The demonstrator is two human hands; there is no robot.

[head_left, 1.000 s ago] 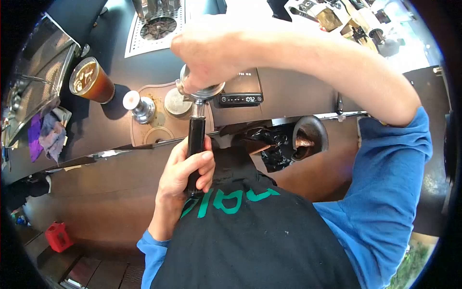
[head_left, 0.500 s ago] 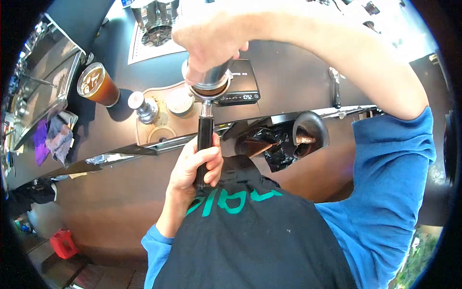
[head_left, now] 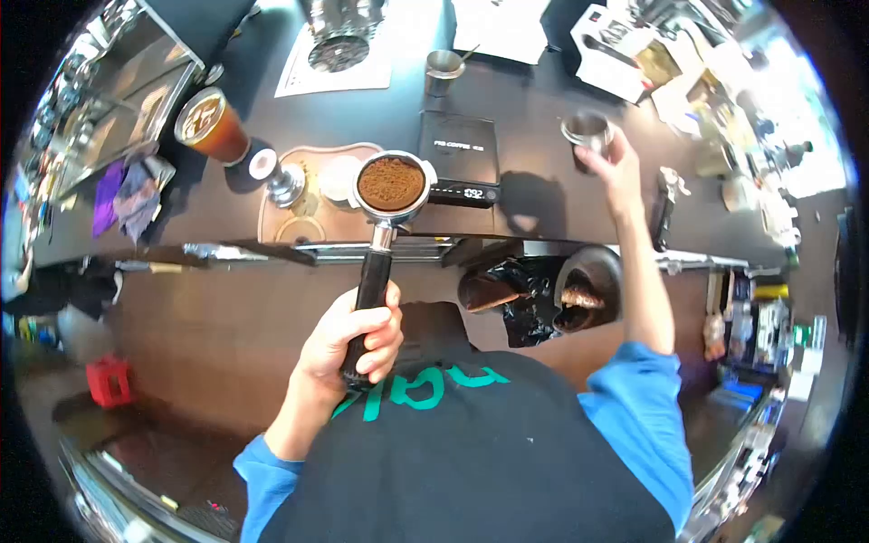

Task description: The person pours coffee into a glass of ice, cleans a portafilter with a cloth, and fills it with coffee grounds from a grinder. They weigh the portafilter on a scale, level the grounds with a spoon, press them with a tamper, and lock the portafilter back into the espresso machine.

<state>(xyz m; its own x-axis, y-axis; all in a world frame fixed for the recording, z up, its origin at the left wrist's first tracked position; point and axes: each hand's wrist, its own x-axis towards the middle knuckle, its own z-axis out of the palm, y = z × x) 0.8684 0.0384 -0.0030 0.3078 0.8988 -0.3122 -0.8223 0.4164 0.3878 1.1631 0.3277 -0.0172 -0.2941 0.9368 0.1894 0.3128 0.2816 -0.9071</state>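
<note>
My left hand point(head_left: 358, 339) is wrapped round the black handle of a portafilter point(head_left: 384, 237). Its basket is full of brown ground coffee point(head_left: 391, 184), slightly mounded, and faces up over the counter's front edge. Off to the right, my right hand point(head_left: 617, 167) grips a metal dosing cup point(head_left: 587, 129) by its side, close over the counter. A black scale point(head_left: 460, 154) with a lit display lies just right of the basket. Left of the basket, a tamper point(head_left: 282, 181) stands on a brown mat point(head_left: 303, 158), near a pale round item point(head_left: 339, 177) partly hidden by the rim.
An iced brown drink point(head_left: 214, 128) stands at the left of the counter. A small metal cup point(head_left: 444, 72) is behind the scale. A dark knock bin point(head_left: 588, 281) sits below the front edge. Cloths point(head_left: 136, 199) lie far left, and a black-handled tool point(head_left: 668, 208) far right.
My right hand has lifted the dosing cup off the portafilter and carried it right, uncovering the grounds. My left hand keeps the handle, which now leans slightly.
</note>
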